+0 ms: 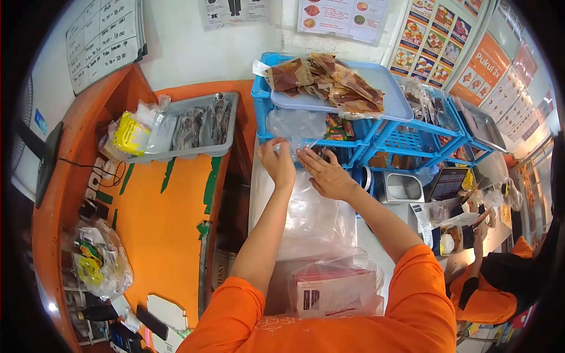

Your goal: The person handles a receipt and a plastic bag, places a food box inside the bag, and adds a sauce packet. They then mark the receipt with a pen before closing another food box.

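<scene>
In front of the blue rack, my left hand is raised with its fingers closed on the edge of a thin clear plastic bag. My right hand is beside it, fingers stretched out and touching the same plastic, the thumb apart. Below both hands, large clear plastic bags are spread over the counter. Close to my body, a clear bag holds pinkish-red contents and a white printed paper. A bundle of clear plastic bags fills the rack compartment just behind my hands, next to colourful sachets.
A blue tray with brown wrapped sheets tops the blue rack. Left stands a grey bin of packed cutlery above an orange counter. A metal container is at right, near a co-worker in orange.
</scene>
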A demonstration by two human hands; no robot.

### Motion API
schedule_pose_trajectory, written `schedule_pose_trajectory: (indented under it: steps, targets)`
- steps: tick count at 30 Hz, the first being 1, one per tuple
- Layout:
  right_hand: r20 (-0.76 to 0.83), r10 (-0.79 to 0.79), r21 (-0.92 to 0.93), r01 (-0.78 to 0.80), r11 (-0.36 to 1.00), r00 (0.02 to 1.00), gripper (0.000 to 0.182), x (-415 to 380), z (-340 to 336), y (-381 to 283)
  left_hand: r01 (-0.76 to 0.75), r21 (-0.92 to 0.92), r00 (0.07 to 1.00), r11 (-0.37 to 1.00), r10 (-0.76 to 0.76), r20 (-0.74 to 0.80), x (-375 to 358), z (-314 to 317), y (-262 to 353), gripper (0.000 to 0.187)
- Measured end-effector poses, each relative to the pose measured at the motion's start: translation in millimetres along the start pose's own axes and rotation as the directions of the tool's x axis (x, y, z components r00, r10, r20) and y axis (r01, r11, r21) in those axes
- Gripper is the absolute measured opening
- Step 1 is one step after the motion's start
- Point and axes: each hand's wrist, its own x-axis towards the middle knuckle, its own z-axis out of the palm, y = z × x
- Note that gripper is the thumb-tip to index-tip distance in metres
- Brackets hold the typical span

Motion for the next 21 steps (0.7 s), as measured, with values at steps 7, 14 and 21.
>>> schedule_pose_trajectory:
  steps: [7,14,21]
  targets:
    - [-0.439,0.323,0.429,-0.120,0.895,0.838,0.036,35.2,-13.4,21.2,0.104,-0.059,0.993,0.993,-0.100,0.060,5.5,-1.4,-3.7,0.019]
    - [-0.184,0.545,0.762,-0.232,0.605,0.818,0.019,75.1,20.2,60.5,0.075,-0.107,0.992,0.991,-0.063,0.112,-6.1,-10.8,13.1,0.015]
    - [0.037,0.474,0.717,-0.354,0.600,0.880,0.025,76.1,8.9,55.0,-0.029,-0.135,1.000,0.990,0.028,-0.009,-7.6,-11.2,26.0,0.048]
